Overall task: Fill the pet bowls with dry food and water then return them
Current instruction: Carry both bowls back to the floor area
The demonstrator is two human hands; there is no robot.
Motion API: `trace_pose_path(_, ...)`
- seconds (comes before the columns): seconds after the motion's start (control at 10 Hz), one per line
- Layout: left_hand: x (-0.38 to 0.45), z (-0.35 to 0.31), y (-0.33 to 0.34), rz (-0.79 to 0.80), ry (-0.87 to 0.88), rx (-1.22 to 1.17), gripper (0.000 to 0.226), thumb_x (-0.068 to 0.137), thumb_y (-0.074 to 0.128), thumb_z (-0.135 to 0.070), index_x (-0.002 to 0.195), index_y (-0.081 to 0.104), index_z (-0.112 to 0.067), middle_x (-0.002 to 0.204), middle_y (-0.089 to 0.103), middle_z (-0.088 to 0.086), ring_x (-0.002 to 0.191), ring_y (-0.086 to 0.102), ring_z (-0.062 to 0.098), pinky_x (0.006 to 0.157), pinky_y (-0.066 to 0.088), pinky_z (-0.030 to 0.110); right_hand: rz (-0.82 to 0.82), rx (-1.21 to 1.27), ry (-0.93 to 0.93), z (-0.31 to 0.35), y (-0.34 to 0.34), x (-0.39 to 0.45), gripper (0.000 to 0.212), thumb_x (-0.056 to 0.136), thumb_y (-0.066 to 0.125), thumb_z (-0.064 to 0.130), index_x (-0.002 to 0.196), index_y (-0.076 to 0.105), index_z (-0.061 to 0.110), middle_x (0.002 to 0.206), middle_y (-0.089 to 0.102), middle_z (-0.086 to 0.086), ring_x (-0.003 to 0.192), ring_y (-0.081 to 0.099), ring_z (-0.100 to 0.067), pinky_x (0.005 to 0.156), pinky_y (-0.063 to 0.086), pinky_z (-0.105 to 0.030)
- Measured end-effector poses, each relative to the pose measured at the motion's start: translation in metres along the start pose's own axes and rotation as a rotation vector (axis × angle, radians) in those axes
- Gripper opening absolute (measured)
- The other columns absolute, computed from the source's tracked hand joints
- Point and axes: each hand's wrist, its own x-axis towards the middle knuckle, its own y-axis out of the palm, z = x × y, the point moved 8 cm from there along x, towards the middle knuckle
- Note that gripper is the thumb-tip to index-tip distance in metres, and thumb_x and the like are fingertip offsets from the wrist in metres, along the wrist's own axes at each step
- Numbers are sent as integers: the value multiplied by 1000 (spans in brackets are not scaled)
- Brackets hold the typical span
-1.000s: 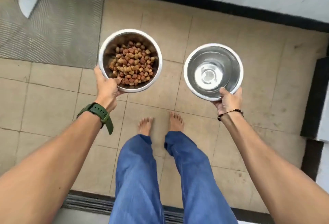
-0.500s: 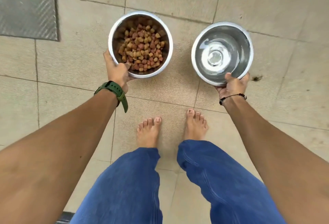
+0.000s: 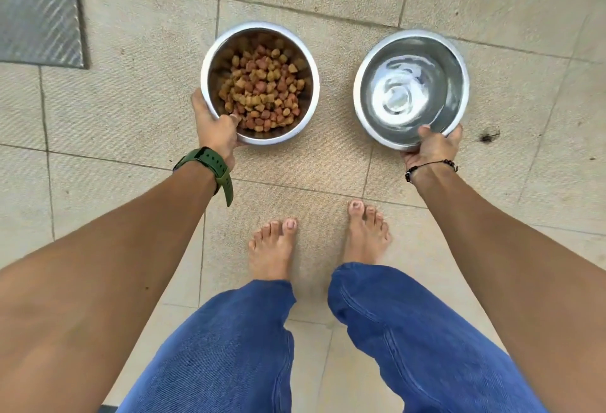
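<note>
The left hand (image 3: 216,129) holds the food bowl (image 3: 210,61); the right hand (image 3: 433,147) holds the water bowl (image 3: 459,61).
Both bowls are side by side over the tile floor (image 3: 131,101), in front of bare feet (image 3: 272,248).

I can't see most fingers of my left hand (image 3: 214,125); they sit under the food bowl (image 3: 260,83), only the thumb showing on the rim. My right hand (image 3: 433,147) hides its fingers the same way beneath the water bowl (image 3: 411,88). I cannot tell whether either bowl touches the floor (image 3: 131,101). The grey mat (image 3: 36,9) is cut off at the upper left edge. The dark speck (image 3: 488,136) is too small to identify.
</note>
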Motion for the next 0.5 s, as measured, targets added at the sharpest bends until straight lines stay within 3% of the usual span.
trace_pose_path(0.1,-1,-2,0,-85,24,32,63,76,69,-16,118,24,-29,114,48,3,106,49,26,87,46,40,0,-9,-25,-2,-2,3,48,88,45,-10,120,44,27,87,56,6,71,57,-15,76,53,-44)
trace_pose_path(0.2,5,5,-3,-138,-69,-96,31,98,42,-32,127,35,-24,123,47,3,120,44,27,98,36,40,-5,-46,-73,-5,-4,14,51,85,49,-10,125,45,21,98,59,4,93,62,-22,91,50,-53)
trace_pose_path(0.3,6,4,3,-123,-54,-29,35,101,19,-38,127,37,-22,125,48,3,121,44,25,98,34,37,-53,-144,-76,-1,-10,7,48,86,51,-5,128,42,18,102,59,0,102,64,-27,87,52,-54)
trace_pose_path(0.4,-1,4,-4,-60,-70,-70,30,101,17,-36,125,29,-23,126,46,5,121,43,25,98,34,37,-140,-186,-22,16,-22,0,47,87,52,-1,130,39,14,103,55,-4,91,60,-25,87,53,-50)
trace_pose_path(0.5,-17,1,-23,-13,-129,-207,49,98,8,-47,124,42,-23,127,48,4,121,42,24,98,30,37,-69,-362,3,-42,-58,4,62,82,57,19,138,32,25,115,50,-2,96,47,-16,91,44,-33)
